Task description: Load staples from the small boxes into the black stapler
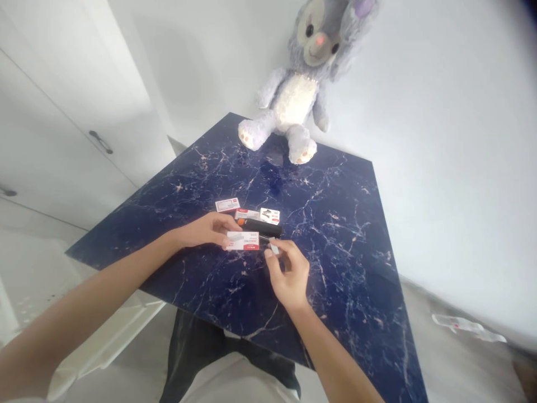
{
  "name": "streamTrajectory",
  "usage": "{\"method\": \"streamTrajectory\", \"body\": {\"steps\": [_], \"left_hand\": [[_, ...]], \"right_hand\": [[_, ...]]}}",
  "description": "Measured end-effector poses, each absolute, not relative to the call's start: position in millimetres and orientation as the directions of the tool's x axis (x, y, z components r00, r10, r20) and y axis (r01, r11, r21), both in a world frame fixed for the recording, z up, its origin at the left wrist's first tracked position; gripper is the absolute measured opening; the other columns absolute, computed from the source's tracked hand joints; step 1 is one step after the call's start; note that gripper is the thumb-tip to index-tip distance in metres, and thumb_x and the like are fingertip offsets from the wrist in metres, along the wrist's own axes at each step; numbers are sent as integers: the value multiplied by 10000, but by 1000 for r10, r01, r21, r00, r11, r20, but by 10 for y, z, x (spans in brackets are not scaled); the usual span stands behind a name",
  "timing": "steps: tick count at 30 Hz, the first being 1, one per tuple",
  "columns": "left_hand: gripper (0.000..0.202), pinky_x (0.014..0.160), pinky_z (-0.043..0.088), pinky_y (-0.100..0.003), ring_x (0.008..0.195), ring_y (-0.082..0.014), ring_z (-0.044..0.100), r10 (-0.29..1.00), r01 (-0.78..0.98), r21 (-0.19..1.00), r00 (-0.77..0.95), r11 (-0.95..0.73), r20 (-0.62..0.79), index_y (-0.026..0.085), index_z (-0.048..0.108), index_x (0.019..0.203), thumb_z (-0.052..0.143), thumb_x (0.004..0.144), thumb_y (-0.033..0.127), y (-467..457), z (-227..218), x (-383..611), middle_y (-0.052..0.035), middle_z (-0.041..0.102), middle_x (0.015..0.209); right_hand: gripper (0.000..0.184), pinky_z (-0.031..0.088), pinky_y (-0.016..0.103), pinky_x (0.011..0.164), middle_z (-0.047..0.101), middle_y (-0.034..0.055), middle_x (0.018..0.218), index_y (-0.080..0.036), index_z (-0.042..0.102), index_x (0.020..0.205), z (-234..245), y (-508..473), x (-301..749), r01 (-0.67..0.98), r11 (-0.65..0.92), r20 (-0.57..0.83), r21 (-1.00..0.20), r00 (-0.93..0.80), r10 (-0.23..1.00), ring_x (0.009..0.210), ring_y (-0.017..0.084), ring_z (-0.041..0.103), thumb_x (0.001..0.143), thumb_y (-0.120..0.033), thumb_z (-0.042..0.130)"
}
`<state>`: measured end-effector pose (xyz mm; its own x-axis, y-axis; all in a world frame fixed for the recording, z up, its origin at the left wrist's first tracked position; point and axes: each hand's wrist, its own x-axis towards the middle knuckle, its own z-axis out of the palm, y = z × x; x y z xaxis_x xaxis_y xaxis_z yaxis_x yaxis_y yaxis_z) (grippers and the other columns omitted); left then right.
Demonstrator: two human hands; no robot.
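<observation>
My left hand (213, 229) is closed on the left end of a small white and red box (245, 241), which has a picture of a staple strip on its face. To the right of that box, my right hand (289, 271) pinches a small pale grey-white piece (274, 245) between thumb and forefinger. Whether this piece is a staple strip or part of a box I cannot tell. Just beyond both hands lies a black stapler (264, 228) with an orange part at its left end, partly covered by the left fingers and the box.
Behind the stapler are a white box (269, 215) with a stapler picture, a red and white box (247, 214) and another white box (227, 205) with red edging. A plush toy (293, 101) sits at the far edge of the dark blue marbled table (335, 224).
</observation>
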<state>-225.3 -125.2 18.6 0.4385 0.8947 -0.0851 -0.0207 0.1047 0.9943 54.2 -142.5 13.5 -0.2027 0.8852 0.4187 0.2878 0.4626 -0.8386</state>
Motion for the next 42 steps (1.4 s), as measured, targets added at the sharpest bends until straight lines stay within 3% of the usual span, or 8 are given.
{"method": "streamTrajectory", "body": {"steps": [5, 10, 13, 16, 19, 21, 30, 42], "left_hand": [[388, 644, 572, -253, 700, -166, 708, 891, 102, 993, 444, 55, -95, 144, 780, 1074, 859, 765, 364, -1282, 279, -2230, -89, 776, 902], [347, 527, 431, -200, 563, -105, 606, 872, 458, 874, 481, -162, -90, 186, 803, 1077, 808, 803, 399, -1332, 406, -2349, -21, 734, 754], [297, 522, 386, -212, 515, -74, 515, 915, 624, 712, 399, -320, 62, 191, 806, 1018, 783, 823, 414, -1344, 463, -2421, -9, 715, 770], [313, 605, 447, -226, 605, -100, 572, 918, 704, 589, 294, -397, 266, 196, 777, 1082, 746, 857, 411, -1309, 465, -2405, -41, 743, 936], [313, 849, 527, -286, 915, -190, 700, 871, 699, 523, 351, -488, 343, 219, 765, 1125, 739, 867, 394, -1220, 402, -2310, -75, 757, 1126], [254, 942, 524, -319, 1019, -219, 714, 853, 676, 522, 381, -520, 356, 209, 773, 1068, 729, 879, 372, -1147, 352, -2245, -82, 770, 1124], [235, 858, 560, -313, 911, -209, 738, 878, 632, 610, 356, -478, 319, 191, 786, 934, 776, 841, 406, -967, 382, -2059, -88, 783, 1029], [256, 895, 580, -357, 912, -220, 756, 842, 659, 551, 258, -512, 474, 198, 784, 920, 819, 814, 428, -1042, 181, -1872, -100, 804, 992]], "right_hand": [[338, 611, 315, 674, 770, 70, 979, -207, 641, 1255, 128, -1390, 558, 248, 343, 334, -906, -77, 939, 724, 177, 733, 954, -360, 646], [347, 610, 360, 770, 776, 76, 949, -202, 698, 1225, 151, -1187, 775, 362, 347, 346, -865, -71, 936, 794, 201, 742, 975, -423, 604], [332, 591, 365, 820, 768, 89, 1021, -195, 722, 1184, 115, -1050, 964, 428, 376, 355, -822, -132, 926, 859, 201, 729, 992, -423, 578], [313, 573, 346, 819, 753, 93, 1088, -194, 745, 1132, 76, -952, 1080, 447, 437, 351, -781, -265, 898, 897, 197, 709, 994, -419, 577], [290, 564, 324, 777, 762, 75, 1066, -205, 760, 1111, 63, -864, 1090, 438, 470, 301, -766, -401, 865, 845, 184, 707, 976, -412, 608], [274, 568, 322, 781, 773, 65, 1067, -216, 767, 1107, 67, -793, 1072, 431, 469, 279, -771, -433, 857, 836, 183, 715, 957, -403, 633], [289, 583, 354, 826, 797, 46, 1034, -241, 780, 1104, 10, -596, 1137, 414, 420, 250, -808, -405, 879, 833, 202, 740, 944, -429, 630], [261, 554, 373, 893, 774, 56, 1104, -234, 770, 1088, -47, -578, 1219, 355, 409, 292, -840, -340, 894, 935, 204, 725, 959, -378, 595]]}}
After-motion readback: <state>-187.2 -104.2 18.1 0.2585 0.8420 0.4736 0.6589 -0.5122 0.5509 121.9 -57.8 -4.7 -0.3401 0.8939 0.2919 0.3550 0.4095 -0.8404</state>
